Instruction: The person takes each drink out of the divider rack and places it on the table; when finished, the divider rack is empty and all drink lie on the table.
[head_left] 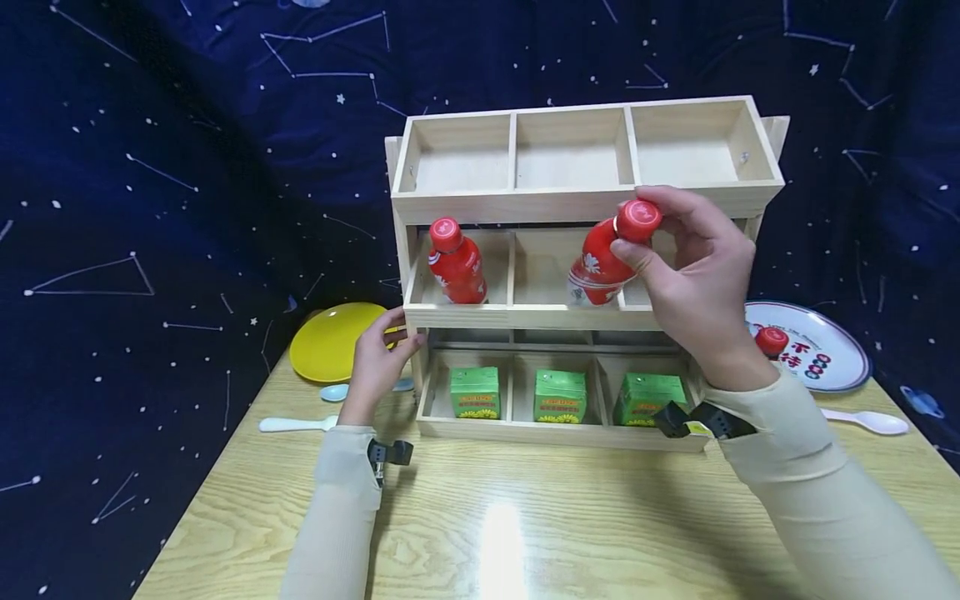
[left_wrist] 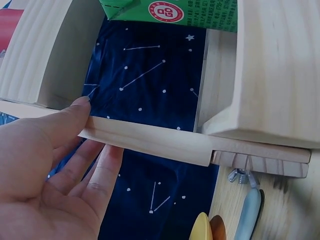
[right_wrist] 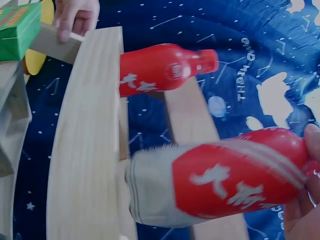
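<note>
My right hand pinches the red cap of a bottle between thumb and fingers. This bottle has a red label and a clear base, and it tilts over the middle compartment of the rack's second tier. In the right wrist view the bottle lies across the picture, its base near the tier's front board. My left hand grips the side post of the wooden rack, thumb on one face and fingers under the other. Another red bottle stands in the second tier's left compartment.
Green boxes sit in the bottom tier, one per compartment. A yellow plate and light-coloured spoons are at left. At right are a white plate, a pink spoon and a red cap, partly hidden by my forearm.
</note>
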